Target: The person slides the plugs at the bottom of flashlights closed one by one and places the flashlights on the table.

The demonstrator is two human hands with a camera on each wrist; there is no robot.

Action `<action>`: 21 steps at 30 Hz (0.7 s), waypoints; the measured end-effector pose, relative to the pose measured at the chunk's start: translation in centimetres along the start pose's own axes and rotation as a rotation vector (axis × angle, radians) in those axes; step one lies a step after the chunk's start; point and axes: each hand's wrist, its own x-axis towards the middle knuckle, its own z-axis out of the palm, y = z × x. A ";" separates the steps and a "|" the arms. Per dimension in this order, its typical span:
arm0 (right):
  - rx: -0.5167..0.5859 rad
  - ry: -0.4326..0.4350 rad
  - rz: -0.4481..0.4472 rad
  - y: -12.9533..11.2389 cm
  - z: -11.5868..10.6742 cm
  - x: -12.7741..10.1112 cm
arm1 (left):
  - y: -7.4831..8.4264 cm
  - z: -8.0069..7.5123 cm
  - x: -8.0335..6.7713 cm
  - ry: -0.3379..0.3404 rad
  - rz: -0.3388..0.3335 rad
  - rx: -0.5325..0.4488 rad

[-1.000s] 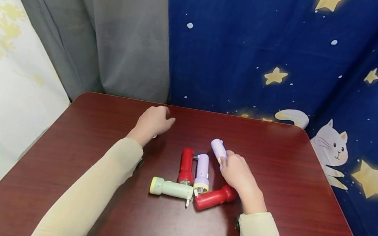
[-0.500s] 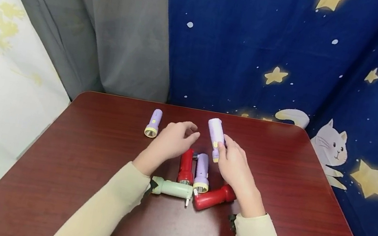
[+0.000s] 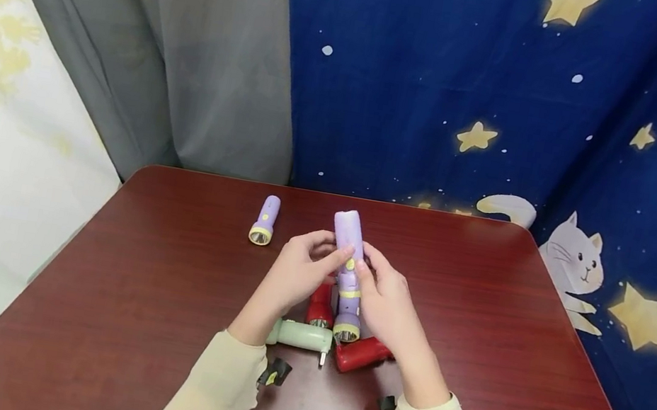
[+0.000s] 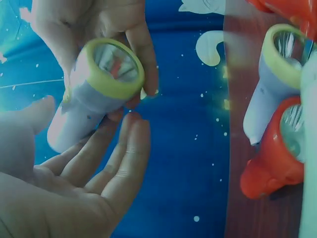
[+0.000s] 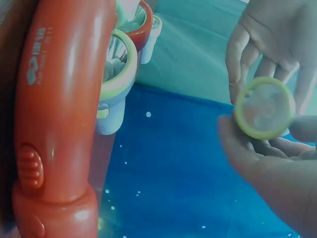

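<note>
A lilac flashlight [image 3: 347, 229] with a yellow ring is held above the table, its lens end toward the wearer. My right hand [image 3: 386, 304] grips its right side, thumb near the yellow button. From the left, my left hand [image 3: 295, 268] lays its thumb over the barrel, with its fingers reaching behind. In the left wrist view the held flashlight's yellow rim [image 4: 116, 89] faces the camera between both hands. Below lie another lilac flashlight [image 3: 347, 326], a red flashlight [image 3: 321, 310], a second red flashlight [image 3: 361, 355] and a pale green flashlight [image 3: 303, 336], partly covered by the hands and forearms.
One more lilac flashlight [image 3: 264, 220] lies apart at the back left of the dark red table [image 3: 164, 265]. Behind the table's far edge hang a grey curtain [image 3: 226, 74] and a blue starry curtain [image 3: 399, 87].
My left hand has left the flashlight at the back left and come right to the held one. My right hand has raised its flashlight off the table and brought it left to the middle.
</note>
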 end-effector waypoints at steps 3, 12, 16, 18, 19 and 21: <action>-0.094 -0.010 -0.017 0.0 0.1 -0.4 | -0.3 0.1 -0.4 0.021 0.008 0.014; -0.031 -0.036 -0.062 -0.1 -0.2 -0.8 | -0.7 0.0 -1.6 0.056 0.125 0.251; -0.012 -0.003 -0.099 -0.3 -0.4 -0.8 | -0.9 0.2 -2.1 0.054 0.131 0.305; -0.012 0.004 -0.122 -0.3 -0.5 -0.8 | -1.0 0.3 -2.2 0.057 0.121 0.312; -0.009 0.007 -0.131 -0.3 -0.5 -0.8 | -0.9 0.3 -2.2 0.059 0.120 0.313; 0.000 0.012 -0.143 -0.4 -0.5 -0.8 | -0.9 0.4 -2.2 0.062 0.122 0.316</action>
